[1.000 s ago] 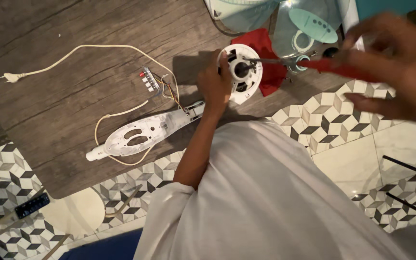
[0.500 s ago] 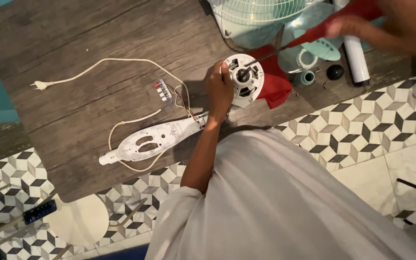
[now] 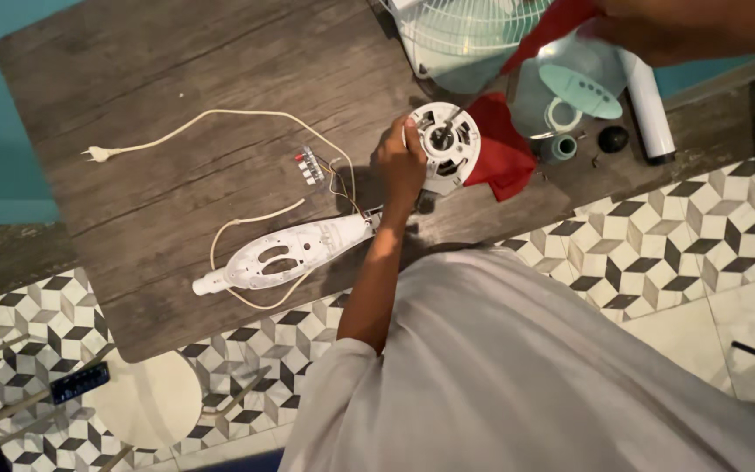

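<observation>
We look down on a dark, weathered wooden tabletop [image 3: 176, 105] with coarse grain, set over a floor of black, grey and white cube-patterned tiles [image 3: 657, 245]. At the far edge stands a round white wire fan guard [image 3: 456, 35], and beside it a pale blue-green plastic fan blade [image 3: 570, 83] and a white cylinder [image 3: 644, 100]. A long, white, perforated plastic housing [image 3: 286, 253] lies near the front edge, with a cream power cord [image 3: 211, 122] looping away to its plug. A crumpled red cloth [image 3: 504, 153] sits under the round white motor casing [image 3: 443, 140], which rests near the tabletop's middle. Our left hand [image 3: 402, 162] grips that casing's rim, fingers curled against it. Our right hand [image 3: 683, 26], blurred at the top edge, is closed around a red-handled screwdriver [image 3: 535, 52] whose thin shaft reaches down to the casing. A small black knob [image 3: 613, 138] lies nearby.
</observation>
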